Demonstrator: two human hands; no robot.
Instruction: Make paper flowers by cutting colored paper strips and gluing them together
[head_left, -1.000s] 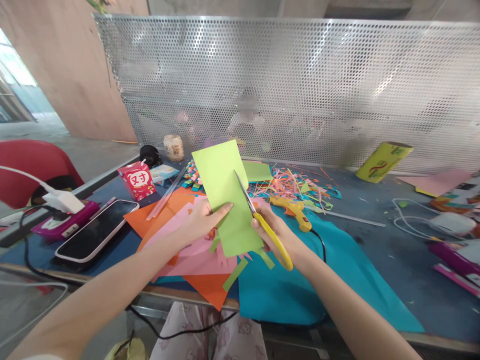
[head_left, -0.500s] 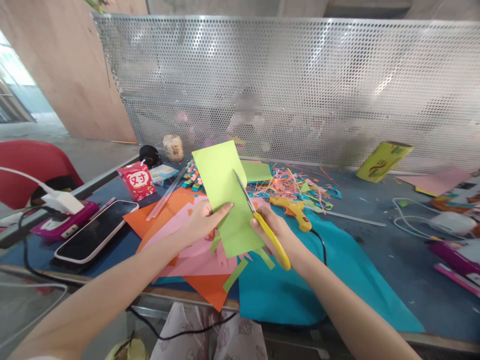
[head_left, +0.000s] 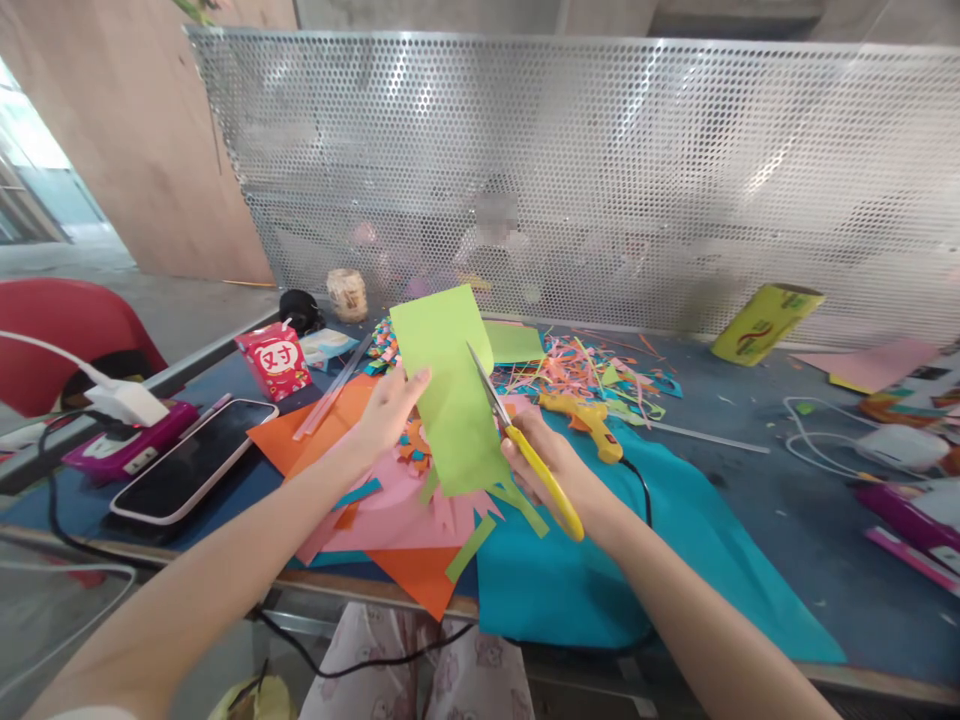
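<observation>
My left hand (head_left: 388,408) pinches the left edge of a light green paper sheet (head_left: 448,400), its thumb toward the front face. The sheet is held up in front of me. In my right hand (head_left: 553,458) is a pair of yellow-handled scissors (head_left: 541,475). Their blades lie at the sheet's right part and look almost closed, with the tip pointing up and left. Below are pink paper (head_left: 375,525), orange paper (head_left: 420,580) and several green strips (head_left: 471,548). A blue-green sheet (head_left: 600,580) lies under my right forearm.
A yellow glue gun (head_left: 585,415) lies right of the scissors, beside a heap of coloured paper shreds (head_left: 592,370). On the left are a phone (head_left: 193,460), a red packet (head_left: 274,360) and a purple power strip (head_left: 135,440). A perforated metal screen (head_left: 600,180) stands behind.
My left hand has moved up and left along the sheet's edge, uncovering small orange pieces on the pink paper. The green sheet has shifted slightly; the scissors have barely moved.
</observation>
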